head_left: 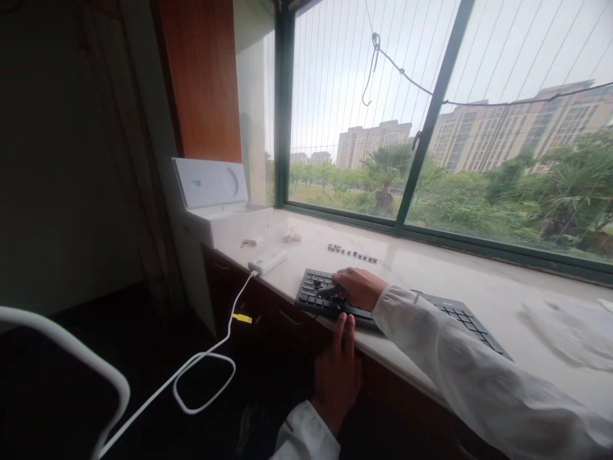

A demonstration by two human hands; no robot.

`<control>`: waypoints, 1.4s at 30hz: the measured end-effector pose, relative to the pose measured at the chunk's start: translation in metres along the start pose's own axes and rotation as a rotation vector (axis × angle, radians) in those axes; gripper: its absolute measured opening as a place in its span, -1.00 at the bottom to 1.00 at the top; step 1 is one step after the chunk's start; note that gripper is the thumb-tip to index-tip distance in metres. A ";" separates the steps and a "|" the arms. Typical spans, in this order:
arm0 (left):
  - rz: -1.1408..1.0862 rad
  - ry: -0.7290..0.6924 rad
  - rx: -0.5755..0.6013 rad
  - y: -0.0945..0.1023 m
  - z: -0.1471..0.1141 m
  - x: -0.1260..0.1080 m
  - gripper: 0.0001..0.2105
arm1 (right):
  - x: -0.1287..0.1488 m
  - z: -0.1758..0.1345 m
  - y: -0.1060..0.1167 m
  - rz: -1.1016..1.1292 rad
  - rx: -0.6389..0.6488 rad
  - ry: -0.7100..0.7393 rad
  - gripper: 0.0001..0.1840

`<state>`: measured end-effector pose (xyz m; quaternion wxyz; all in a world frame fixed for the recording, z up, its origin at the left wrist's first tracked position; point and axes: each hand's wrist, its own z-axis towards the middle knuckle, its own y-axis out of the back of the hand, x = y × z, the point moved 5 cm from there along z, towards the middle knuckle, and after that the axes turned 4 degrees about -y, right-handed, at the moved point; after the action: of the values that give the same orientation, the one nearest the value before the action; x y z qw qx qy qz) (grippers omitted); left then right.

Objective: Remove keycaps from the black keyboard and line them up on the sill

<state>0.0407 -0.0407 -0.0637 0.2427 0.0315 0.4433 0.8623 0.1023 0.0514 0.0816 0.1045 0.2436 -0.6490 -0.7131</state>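
A black keyboard [310, 289] lies along the front edge of the white sill, with several keys off its left part. My right hand [360, 285] is over that part, its fingers closed on a dark, slim tool [331, 291] whose kind I cannot make out. The tool's end points left, down at the keys. From below, my left hand [339, 370] reaches up with two fingers stretched out, their tips touching the keyboard's front edge. Beyond the keyboard, several loose dark keycaps [352, 253] stand in a row on the sill.
A white open box [225, 220] stands at the sill's left end. Nearby lie a white power strip [267, 260] and small white items [292, 235]. A white cable [230, 326] with a yellow tag hangs off the edge. Crumpled clear plastic [569, 332] lies at right.
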 end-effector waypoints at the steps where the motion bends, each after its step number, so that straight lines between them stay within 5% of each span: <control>1: 0.012 0.007 -0.015 -0.002 0.000 0.000 -0.22 | 0.000 0.001 0.001 0.005 0.007 0.011 -0.77; 21: -0.192 -0.020 -0.197 -0.028 0.001 0.007 -0.32 | 0.001 0.000 0.000 0.005 0.005 0.035 -0.73; 30: -0.169 -0.009 -0.249 -0.028 0.011 0.011 -0.47 | 0.002 -0.004 0.001 -0.084 0.023 -0.121 -0.70; 42: -0.218 0.001 -0.227 -0.024 0.011 0.008 -0.43 | 0.005 -0.001 -0.004 -0.167 0.107 -0.002 -0.70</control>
<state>0.0462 -0.0175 -0.0775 0.3365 -0.0449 0.3440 0.8755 0.0991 0.0485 0.0767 0.0310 0.3016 -0.6638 -0.6837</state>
